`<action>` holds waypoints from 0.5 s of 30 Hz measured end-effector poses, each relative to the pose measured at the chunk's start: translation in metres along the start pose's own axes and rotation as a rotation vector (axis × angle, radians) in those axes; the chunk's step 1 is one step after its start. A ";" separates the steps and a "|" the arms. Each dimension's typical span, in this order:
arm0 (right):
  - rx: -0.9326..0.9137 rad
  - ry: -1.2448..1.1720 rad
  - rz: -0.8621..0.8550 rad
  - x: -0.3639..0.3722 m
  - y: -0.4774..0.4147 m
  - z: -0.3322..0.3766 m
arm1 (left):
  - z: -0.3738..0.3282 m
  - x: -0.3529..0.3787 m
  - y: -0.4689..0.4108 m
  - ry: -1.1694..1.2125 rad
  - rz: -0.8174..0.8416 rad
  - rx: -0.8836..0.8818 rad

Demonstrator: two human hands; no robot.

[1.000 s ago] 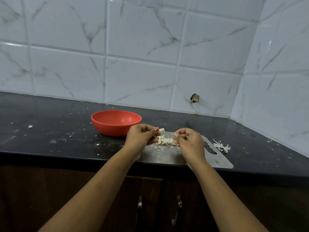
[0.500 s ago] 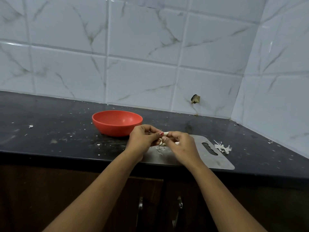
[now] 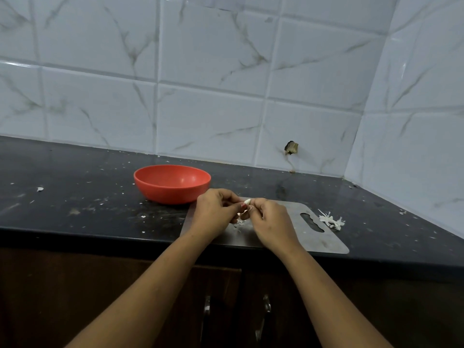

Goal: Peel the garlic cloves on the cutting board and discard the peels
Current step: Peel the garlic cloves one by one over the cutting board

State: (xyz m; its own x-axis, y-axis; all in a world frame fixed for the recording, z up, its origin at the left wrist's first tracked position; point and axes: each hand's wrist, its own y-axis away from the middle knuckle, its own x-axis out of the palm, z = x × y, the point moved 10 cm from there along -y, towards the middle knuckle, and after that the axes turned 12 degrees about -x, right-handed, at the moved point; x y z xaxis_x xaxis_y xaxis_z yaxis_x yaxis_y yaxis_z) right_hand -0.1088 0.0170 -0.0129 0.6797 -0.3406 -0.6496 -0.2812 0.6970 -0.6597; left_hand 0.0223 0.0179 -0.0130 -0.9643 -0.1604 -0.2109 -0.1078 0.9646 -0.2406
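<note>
My left hand (image 3: 213,213) and my right hand (image 3: 272,222) meet over the steel cutting board (image 3: 324,241). Between their fingertips they pinch one small white garlic clove (image 3: 246,202), whose tip pokes out above the fingers. A few bits of garlic peel (image 3: 238,224) lie on the board just below the hands. Other cloves on the board are hidden by my hands.
A red bowl (image 3: 172,183) stands on the black countertop (image 3: 75,197) just left of the board. A small pile of white peels (image 3: 331,219) lies off the board's right end near the handle slot. Tiled walls close the back and right; cabinet doors are below.
My right hand moved left to meet my left hand, and both now pinch the clove together. The heap of garlic seen on the board earlier is now hidden by my hands.
</note>
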 end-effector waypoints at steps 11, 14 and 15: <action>-0.025 0.068 0.009 -0.002 0.000 0.001 | 0.002 0.002 -0.003 -0.020 0.012 -0.009; -0.025 0.068 0.011 -0.001 0.001 0.000 | 0.005 0.003 -0.005 -0.005 0.024 -0.021; -0.023 0.068 0.010 -0.001 0.001 0.000 | 0.006 0.003 -0.005 -0.001 0.030 -0.022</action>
State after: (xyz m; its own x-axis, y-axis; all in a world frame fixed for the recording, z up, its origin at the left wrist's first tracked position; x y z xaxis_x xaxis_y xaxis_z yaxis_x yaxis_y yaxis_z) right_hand -0.1098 0.0179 -0.0131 0.6290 -0.3765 -0.6801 -0.3041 0.6860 -0.6610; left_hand 0.0212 0.0111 -0.0180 -0.9668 -0.1320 -0.2187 -0.0846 0.9733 -0.2134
